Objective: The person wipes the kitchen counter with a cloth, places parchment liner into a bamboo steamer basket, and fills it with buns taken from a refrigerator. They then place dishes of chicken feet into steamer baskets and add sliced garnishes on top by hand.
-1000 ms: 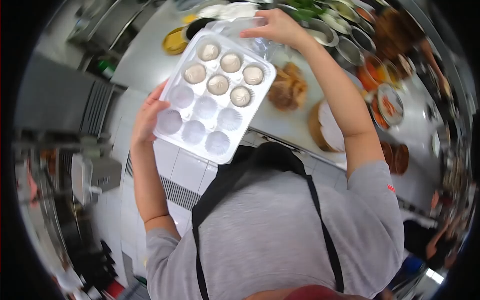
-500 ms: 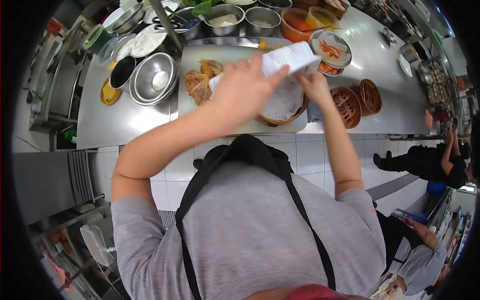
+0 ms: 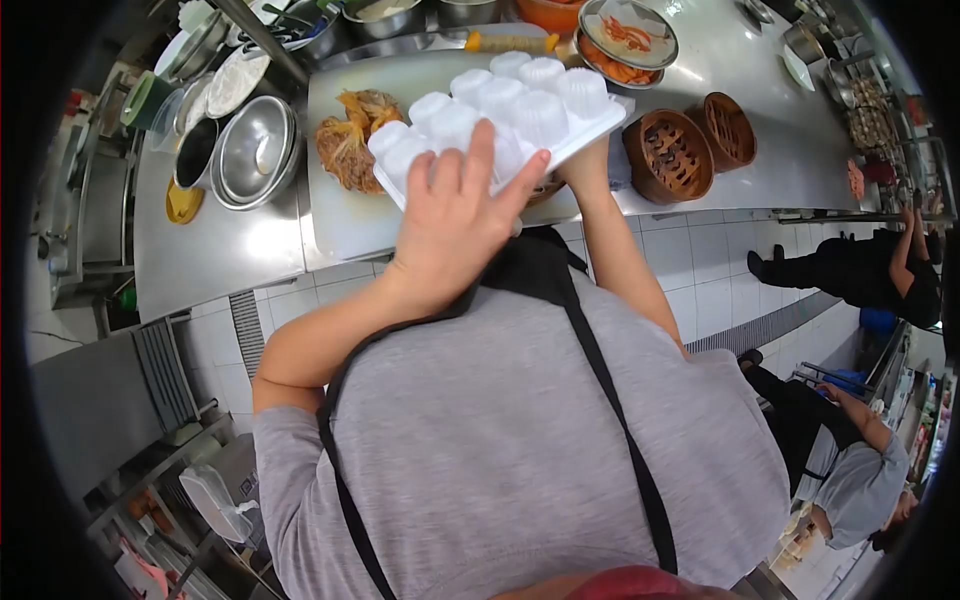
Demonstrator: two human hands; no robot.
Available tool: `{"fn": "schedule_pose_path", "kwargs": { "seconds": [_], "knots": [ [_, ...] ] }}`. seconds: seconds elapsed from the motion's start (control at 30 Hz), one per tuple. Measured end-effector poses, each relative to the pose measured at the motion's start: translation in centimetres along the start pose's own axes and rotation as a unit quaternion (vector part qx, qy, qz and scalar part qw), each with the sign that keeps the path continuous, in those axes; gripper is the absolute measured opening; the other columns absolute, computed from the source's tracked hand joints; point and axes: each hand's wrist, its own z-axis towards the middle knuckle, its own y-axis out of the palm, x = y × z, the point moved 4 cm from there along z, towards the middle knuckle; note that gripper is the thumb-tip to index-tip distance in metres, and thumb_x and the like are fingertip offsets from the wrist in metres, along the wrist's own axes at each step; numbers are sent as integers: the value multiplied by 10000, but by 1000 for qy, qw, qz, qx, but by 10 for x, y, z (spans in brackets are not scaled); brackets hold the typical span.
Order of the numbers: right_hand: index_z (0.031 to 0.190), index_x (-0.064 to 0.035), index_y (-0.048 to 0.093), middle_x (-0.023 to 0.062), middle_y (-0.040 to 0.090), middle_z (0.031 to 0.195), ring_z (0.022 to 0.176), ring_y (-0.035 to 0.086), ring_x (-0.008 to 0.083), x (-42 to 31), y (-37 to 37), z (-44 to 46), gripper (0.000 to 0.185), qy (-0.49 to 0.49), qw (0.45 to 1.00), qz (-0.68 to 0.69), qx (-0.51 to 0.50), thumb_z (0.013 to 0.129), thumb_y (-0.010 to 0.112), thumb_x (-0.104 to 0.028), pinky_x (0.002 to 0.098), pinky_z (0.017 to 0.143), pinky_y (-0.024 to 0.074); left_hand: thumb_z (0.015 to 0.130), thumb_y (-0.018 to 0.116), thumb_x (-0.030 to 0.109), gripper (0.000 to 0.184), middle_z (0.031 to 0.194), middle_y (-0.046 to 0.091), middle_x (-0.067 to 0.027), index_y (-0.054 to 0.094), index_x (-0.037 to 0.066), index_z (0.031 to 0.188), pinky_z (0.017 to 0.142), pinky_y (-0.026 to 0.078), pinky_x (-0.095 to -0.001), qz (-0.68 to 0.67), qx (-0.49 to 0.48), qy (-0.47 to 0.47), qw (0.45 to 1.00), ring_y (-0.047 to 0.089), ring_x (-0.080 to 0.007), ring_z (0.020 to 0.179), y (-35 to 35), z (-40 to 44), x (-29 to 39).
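Observation:
A white plastic tray (image 3: 500, 115) is tilted over the cutting board, with the undersides of its several cups facing up. My left hand (image 3: 455, 215) holds it from the near side, fingers spread over the cups and thumb at the edge. Behind the tray's right end is my right hand (image 3: 588, 165), its fingers hidden. Part of a round bamboo steamer (image 3: 547, 190) shows below the tray, mostly covered by it. No dough pieces can be seen. Brown cooked-looking food (image 3: 345, 150) lies on the cutting board (image 3: 345, 225), left of the tray.
Two bamboo baskets (image 3: 672, 158) stand to the right. Metal bowls (image 3: 255, 155) are at the left, near a yellow lid (image 3: 183, 203). A yellow-handled tool (image 3: 510, 43) and a dish of orange strips (image 3: 628, 38) lie beyond. Two people (image 3: 850, 265) are at far right.
The tray, earlier upright with dough pieces in several cups, is now turned underside up over the board. My left hand has shifted onto its cups, and my right hand has gone behind it.

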Motion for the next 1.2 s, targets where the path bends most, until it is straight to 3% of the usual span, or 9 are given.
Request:
{"fn": "schedule_pose_path", "kwargs": {
  "seconds": [0.13,0.23,0.43,0.57,0.77,0.8,0.9,1.03,1.2],
  "knots": [
    [816,15,638,184,621,758,738,601,350,17,8,-7,303,148,981,-61,-109,683,668,-255,389,670,472,703,524,76,534,1124,484,-168,518,279,1197,750,392,-348,-7,15,-45,999,496,-236,794,-2,4,-19],
    [660,15,642,177,595,608,576,588,343,0,-14,9,338,80,975,-144,-147,662,699,-319,391,578,474,706,533,69,532,1111,489,-164,524,283,1193,743,400,-356,-42,-20,-53,997,510,-250,803,-8,10,-32],
    [617,-46,645,138,611,610,603,604,317,-17,-26,17,359,193,901,-229,-314,686,664,-398,393,571,488,691,571,4,598,1107,493,-159,512,293,1212,728,440,-356,-105,-40,-91,989,535,-270,856,-17,29,-55],
    [891,-96,641,90,643,830,648,617,292,-71,-23,-25,181,-91,879,55,-464,751,563,-179,407,563,487,710,530,-25,577,1102,498,-152,519,267,1207,725,450,-334,-180,-65,-141,971,544,-259,832,-19,37,-80],
    [957,-66,598,92,596,1010,631,617,255,-77,-6,-43,212,-192,829,-62,-521,779,490,-105,352,561,515,792,470,55,462,1061,552,-146,507,218,1223,744,465,-303,-279,-54,-119,951,598,-245,773,-13,54,-114],
    [957,-66,598,92,596,1010,631,617,255,-77,-3,-42,212,-192,830,-62,-519,779,490,-105,352,561,515,808,438,11,455,1052,551,-100,473,106,1251,797,417,-247,-356,-100,-122,921,538,-160,902,-17,61,-115],
    [931,-39,584,92,602,904,631,618,262,-76,7,-43,192,-229,807,-66,-540,783,490,-119,362,546,511,811,430,37,447,1077,575,-84,478,115,1248,769,447,-257,-564,-125,-226,784,577,-138,854,5,51,-134],
    [884,-21,573,103,590,824,628,616,268,-74,7,-38,167,-238,799,-48,-551,788,491,-129,375,529,503,799,450,32,444,1103,566,-54,469,26,1242,828,415,-229,-638,-78,-334,690,527,-99,960,24,20,-150],
    [904,-18,543,106,572,855,605,606,279,-64,10,-41,172,-154,794,-17,-588,792,491,-138,391,511,492,803,461,33,451,1149,542,-73,450,13,1253,832,424,-237,-638,-49,-392,661,540,-123,967,23,-20,-160]
  ]
}}
